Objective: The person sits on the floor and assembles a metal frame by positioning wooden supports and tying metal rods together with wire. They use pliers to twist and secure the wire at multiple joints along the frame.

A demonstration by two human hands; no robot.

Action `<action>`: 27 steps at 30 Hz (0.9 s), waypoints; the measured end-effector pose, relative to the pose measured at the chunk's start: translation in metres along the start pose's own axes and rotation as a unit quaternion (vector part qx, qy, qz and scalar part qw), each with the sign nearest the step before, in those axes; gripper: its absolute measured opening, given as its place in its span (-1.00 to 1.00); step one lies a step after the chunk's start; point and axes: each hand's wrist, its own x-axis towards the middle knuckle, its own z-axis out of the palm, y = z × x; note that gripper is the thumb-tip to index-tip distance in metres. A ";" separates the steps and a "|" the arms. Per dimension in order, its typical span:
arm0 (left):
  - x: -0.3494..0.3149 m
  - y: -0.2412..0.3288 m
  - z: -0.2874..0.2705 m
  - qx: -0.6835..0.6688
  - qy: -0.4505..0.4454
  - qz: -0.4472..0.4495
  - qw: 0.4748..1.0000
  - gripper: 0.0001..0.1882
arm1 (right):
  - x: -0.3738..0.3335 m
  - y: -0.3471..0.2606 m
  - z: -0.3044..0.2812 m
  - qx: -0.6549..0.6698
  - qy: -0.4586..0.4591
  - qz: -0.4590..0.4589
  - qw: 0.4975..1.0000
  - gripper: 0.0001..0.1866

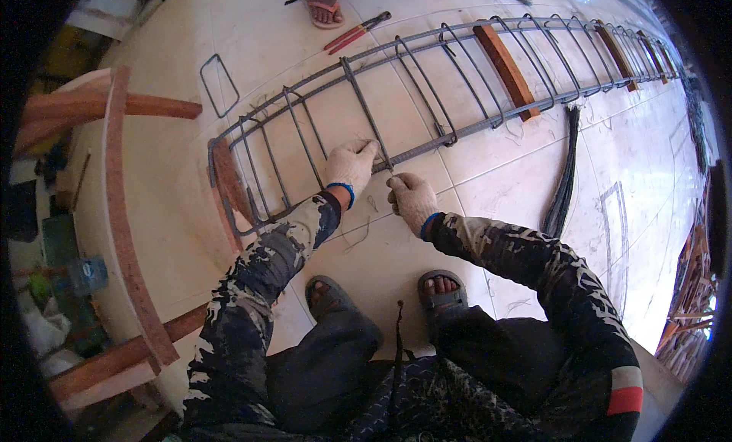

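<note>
A long rebar cage (476, 128) of ribbed bars and bent stirrups lies across the floor in front of me. Both hands wear pale knit gloves and work at one joint, where a stirrup (361, 99) meets the near long bar. My left hand (351, 168) is closed at the bar, just left of that stirrup; what its fingertips hold is hidden. My right hand (412, 199) pinches what looks like a thin tie wire at the joint, on the near side of the bar. Bits of thin wire (358, 235) are scattered on the tiles below.
Wooden blocks (506, 72) sit across the cage. Beyond it lie red-handled pincers (357, 33) and a loose stirrup (219, 85); another person's sandalled foot (325, 6) is there. A dark wire bundle (564, 175) lies at right. A wooden frame (118, 190) stands at left.
</note>
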 end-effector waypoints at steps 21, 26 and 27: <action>-0.036 -0.014 0.010 0.085 0.118 0.306 0.941 -0.87 | 0.050 -0.109 -0.049 -0.519 -0.046 -0.436 0.734 -0.85; -0.038 -0.016 0.008 0.079 0.127 0.436 0.887 -0.81 | 0.091 -0.127 -0.039 -0.559 -0.187 -0.232 0.773 -0.72; -0.040 -0.017 0.010 0.098 0.139 0.414 0.894 -0.81 | 0.098 -0.134 -0.039 -0.558 -0.233 -0.223 0.765 -0.71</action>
